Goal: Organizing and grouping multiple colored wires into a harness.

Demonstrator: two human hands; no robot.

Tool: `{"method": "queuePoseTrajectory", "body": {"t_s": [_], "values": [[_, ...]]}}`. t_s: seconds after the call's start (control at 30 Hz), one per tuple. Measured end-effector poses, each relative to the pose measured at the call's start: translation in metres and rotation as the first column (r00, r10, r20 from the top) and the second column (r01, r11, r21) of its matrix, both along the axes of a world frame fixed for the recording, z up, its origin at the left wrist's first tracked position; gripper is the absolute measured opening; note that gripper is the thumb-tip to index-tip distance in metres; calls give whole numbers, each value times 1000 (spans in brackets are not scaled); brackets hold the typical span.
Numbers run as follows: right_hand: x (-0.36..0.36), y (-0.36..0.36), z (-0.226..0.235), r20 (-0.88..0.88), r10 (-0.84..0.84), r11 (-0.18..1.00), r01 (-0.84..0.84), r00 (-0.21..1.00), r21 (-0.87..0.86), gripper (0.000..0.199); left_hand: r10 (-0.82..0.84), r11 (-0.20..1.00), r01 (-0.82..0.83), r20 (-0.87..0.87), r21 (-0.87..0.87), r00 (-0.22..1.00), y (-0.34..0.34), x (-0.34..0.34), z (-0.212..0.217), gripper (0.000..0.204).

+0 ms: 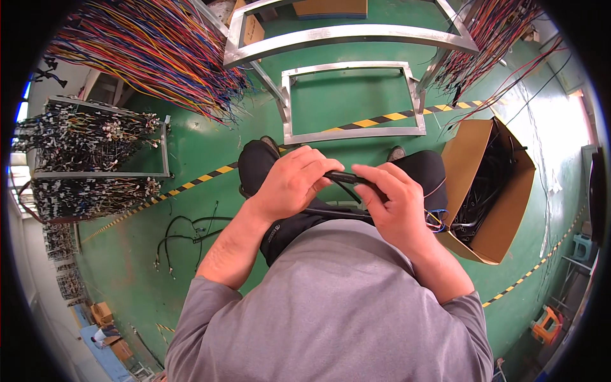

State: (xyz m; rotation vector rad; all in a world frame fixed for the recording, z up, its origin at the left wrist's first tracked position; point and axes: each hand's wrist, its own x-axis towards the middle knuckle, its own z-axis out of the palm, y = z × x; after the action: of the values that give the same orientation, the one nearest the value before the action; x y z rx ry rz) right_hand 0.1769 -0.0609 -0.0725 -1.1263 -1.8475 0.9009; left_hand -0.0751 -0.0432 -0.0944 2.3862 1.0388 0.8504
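Observation:
Above my lap, both hands hold a black wire harness [344, 177] wrapped in dark sleeving or tape. My left hand [294, 181] is closed, pinching its left part between thumb and fingers. My right hand [396, 198] is wrapped round the thicker right part, thumb pressed near the middle. One black branch hangs down between the hands, and more of the harness lies across my lap. Thin blue, orange and white wires [435, 219] stick out beside my right wrist. A black branched harness end [184, 237] lies on the floor to the left.
An open cardboard box [461, 153] of black harnesses stands at my right. Metal frames [354, 132] stand ahead, with bundles of coloured wires [153, 54] hanging at far left and far right. Racks of connector-ended wires [95, 174] are at left. Yellow-black tape [203, 180] crosses the green floor.

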Motion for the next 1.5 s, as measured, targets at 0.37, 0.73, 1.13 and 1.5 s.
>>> {"method": "queuePoseTrajectory", "body": {"t_s": [0.37, 0.73, 1.13, 1.5], "values": [[13, 0, -9, 62, -29, 995, 35, 998, -97, 5, 53, 999, -53, -26, 2, 998, -1, -1, -1, 24], [32, 14, -18, -65, 18, 891, -45, 998, -452, 10, 70, 997, -71, -75, -7, 995, 4, -13, -3, 24], [13, 9, -14, -22, 54, 979, -57, 998, -198, 4, 11, 999, -13, -65, -43, 998, 1, -5, -11, 27], [8, 8, -26, 6, -64, 992, 64, 998, -111, 7, 23, 1000, -23, -46, -12, 999, 1, -2, -9, 29]]}}
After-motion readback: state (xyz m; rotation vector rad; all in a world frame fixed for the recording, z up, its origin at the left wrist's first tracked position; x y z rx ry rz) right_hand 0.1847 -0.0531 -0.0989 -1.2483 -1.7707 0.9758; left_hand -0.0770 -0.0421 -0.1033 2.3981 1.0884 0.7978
